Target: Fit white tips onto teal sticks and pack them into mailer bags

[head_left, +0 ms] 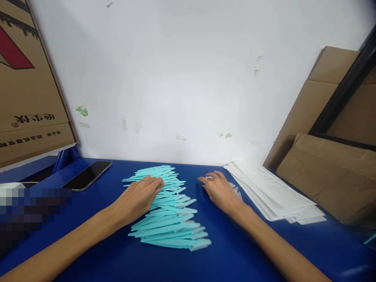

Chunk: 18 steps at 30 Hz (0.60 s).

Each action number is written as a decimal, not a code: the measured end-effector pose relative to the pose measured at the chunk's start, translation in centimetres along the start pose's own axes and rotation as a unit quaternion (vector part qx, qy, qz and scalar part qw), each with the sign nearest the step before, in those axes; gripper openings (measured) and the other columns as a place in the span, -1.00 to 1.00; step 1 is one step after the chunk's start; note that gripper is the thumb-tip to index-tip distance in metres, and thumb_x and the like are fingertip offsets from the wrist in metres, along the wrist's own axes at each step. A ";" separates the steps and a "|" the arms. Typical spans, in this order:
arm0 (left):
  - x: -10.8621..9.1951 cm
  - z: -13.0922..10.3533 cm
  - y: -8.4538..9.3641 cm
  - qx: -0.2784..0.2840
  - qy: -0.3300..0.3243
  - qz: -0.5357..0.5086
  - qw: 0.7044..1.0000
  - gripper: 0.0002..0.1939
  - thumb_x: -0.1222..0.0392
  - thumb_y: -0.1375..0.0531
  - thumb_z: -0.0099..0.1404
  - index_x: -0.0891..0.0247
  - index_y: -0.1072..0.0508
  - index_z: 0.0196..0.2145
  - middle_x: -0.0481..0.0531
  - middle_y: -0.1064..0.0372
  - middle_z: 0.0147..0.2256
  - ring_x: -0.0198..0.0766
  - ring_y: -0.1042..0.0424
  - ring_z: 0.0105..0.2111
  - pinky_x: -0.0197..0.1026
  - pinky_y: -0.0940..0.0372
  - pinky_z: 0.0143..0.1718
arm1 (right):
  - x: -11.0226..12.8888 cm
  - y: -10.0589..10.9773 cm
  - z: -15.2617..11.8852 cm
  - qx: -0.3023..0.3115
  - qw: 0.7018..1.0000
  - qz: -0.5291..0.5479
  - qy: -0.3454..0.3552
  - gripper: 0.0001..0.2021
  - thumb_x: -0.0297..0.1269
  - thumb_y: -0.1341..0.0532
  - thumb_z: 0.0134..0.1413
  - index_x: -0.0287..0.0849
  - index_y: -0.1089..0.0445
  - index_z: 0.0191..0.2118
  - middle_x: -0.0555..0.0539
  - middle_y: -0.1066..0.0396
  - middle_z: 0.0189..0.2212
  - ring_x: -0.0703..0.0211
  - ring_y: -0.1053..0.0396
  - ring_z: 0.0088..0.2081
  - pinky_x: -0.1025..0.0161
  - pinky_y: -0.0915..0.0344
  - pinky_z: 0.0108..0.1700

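A long row of slim turquoise eyebrow razors [173, 227], overlapping one another, runs up the middle of the blue table, their paler ends pointing right. Over the upper part of this row is my left hand [143, 192], its fingers curled down and closed; whatever the fingertips grip is hidden beneath them. To the right of the row, my right hand [219, 188] rests low with its fingers apart. Small translucent plastic pieces [236, 190] lie under and beside it, mostly covered by the palm and fingers.
A stack of white plastic bags [273, 192] lies to the right. Behind it lean cardboard pieces [331, 176] and a dark frame. At the left are a smartphone [88, 176] and a large printed carton [32, 98]. A white wall [188, 78] closes off the table's back edge.
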<state>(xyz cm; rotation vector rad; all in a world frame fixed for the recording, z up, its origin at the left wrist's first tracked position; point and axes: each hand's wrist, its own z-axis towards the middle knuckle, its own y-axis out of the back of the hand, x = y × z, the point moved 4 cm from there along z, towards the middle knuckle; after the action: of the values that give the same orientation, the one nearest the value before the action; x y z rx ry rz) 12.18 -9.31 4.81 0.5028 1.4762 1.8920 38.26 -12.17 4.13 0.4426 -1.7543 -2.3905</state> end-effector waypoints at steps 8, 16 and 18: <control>-0.3 -0.1 0.1 -0.026 -0.025 0.001 0.999 -0.75 0.18 0.11 0.56 0.18 -0.35 -0.10 0.04 -0.42 -0.23 -0.14 -0.39 -0.29 -0.18 -0.17 -0.33 | -1.7 1.7 0.1 -0.037 0.998 -0.016 -0.055 -0.71 -0.36 -0.10 0.41 -0.19 -0.45 0.13 -0.24 -0.62 -0.13 -0.11 -0.44 0.11 -0.11 -0.04 0.27; -0.8 -0.1 0.4 -0.017 -0.024 0.012 0.999 -0.74 0.21 0.11 0.55 0.20 -0.36 -0.12 0.05 -0.42 -0.25 -0.14 -0.38 -0.31 -0.18 -0.17 -0.35 | -2.1 0.6 -0.2 0.004 1.000 -0.001 -0.021 -0.71 -0.40 -0.25 0.29 -0.15 -0.48 0.09 -0.23 -0.62 -0.14 -0.12 -0.45 0.11 -0.12 -0.04 0.28; -0.9 -0.2 0.4 -0.015 -0.024 0.013 1.000 -0.74 0.21 0.11 0.55 0.20 -0.36 -0.12 0.05 -0.42 -0.26 -0.14 -0.38 -0.32 -0.18 -0.17 -0.35 | -2.0 0.2 -0.2 0.009 1.000 0.011 -0.011 -0.71 -0.44 -0.24 0.28 -0.15 -0.48 0.09 -0.23 -0.62 -0.12 -0.13 -0.45 0.12 -0.15 -0.03 0.30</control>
<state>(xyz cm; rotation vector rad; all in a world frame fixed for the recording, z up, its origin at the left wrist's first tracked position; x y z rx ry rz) 12.55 -10.10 5.23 0.5515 1.4149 1.9070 40.23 -11.82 4.54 0.3977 -1.7822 -2.3755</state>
